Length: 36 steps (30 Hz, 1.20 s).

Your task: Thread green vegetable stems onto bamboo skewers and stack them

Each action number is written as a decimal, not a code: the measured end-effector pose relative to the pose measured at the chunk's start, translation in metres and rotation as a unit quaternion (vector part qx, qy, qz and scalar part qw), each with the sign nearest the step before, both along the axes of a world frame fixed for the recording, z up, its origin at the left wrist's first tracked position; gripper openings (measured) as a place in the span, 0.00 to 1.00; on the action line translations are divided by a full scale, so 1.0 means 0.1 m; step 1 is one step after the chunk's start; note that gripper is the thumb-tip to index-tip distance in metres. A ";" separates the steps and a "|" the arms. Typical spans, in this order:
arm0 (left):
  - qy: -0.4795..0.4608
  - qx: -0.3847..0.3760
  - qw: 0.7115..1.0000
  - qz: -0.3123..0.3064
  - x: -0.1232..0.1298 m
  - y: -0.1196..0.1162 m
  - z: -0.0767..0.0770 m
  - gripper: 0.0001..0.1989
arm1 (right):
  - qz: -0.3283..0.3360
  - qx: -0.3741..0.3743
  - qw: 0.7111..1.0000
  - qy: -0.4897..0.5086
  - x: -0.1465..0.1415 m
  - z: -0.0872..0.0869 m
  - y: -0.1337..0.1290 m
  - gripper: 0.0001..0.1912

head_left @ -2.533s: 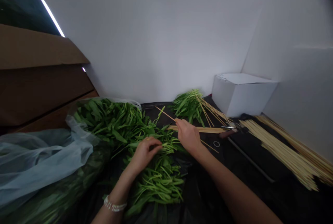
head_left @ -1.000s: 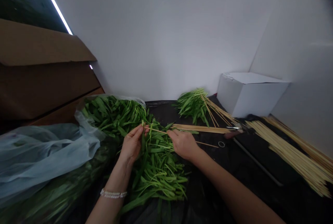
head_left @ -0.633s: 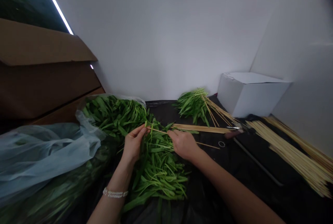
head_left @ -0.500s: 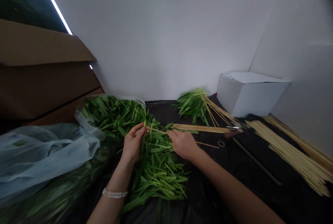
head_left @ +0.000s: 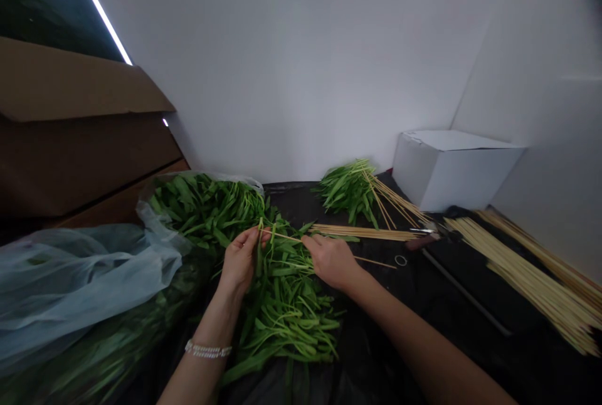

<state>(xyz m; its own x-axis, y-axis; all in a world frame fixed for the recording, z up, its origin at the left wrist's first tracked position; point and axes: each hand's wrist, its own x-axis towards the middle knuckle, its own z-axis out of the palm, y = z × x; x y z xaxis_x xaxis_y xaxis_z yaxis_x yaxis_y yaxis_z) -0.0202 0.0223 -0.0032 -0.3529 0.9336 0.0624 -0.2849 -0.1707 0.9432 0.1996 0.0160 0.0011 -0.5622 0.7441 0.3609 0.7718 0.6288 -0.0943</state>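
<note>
My left hand (head_left: 241,259) pinches a green leafy stem (head_left: 261,223) at the tip of a thin wooden skewer (head_left: 286,237). The fingers of my right hand (head_left: 332,261) are closed round that skewer, whose far end sticks out to the right past the hand. Another stem hangs on the skewer between the hands. Below them a pile of leafy greens (head_left: 291,323) lies on the black surface. Just behind my right hand is a row of loose skewers (head_left: 367,232).
An open plastic bag of greens (head_left: 207,204) stands at left. Skewered greens (head_left: 348,189) lie at the back near a white box (head_left: 465,173). Pliers (head_left: 423,239), a small ring (head_left: 401,260) and bundled sticks (head_left: 522,279) are at right. A cardboard box (head_left: 84,160) stands far left.
The stem in my left fingers has shifted very slightly to the left at the skewer's tip. My right hand keeps its place and its hold.
</note>
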 end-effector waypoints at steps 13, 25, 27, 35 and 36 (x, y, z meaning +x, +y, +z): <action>0.029 -0.007 0.999 0.018 0.01 -0.01 0.01 0.22 | -0.008 -0.019 1.000 -0.009 -0.02 0.06 -0.03 0.21; -0.010 -0.012 1.000 -0.010 0.05 -0.02 0.03 0.20 | -0.004 -0.009 1.000 -0.001 -0.02 0.02 -0.03 0.21; -0.045 -0.036 0.998 -0.012 0.04 -0.01 0.05 0.16 | 0.000 -0.001 1.000 0.003 -0.01 0.01 -0.03 0.21; -0.074 -0.103 0.990 -0.055 0.00 -0.02 0.07 0.10 | 0.011 -0.019 1.000 -0.005 -0.02 -0.03 0.00 0.21; -0.075 -0.105 0.990 -0.054 0.01 -0.03 0.07 0.10 | 0.010 -0.023 1.000 -0.005 -0.03 -0.03 0.00 0.21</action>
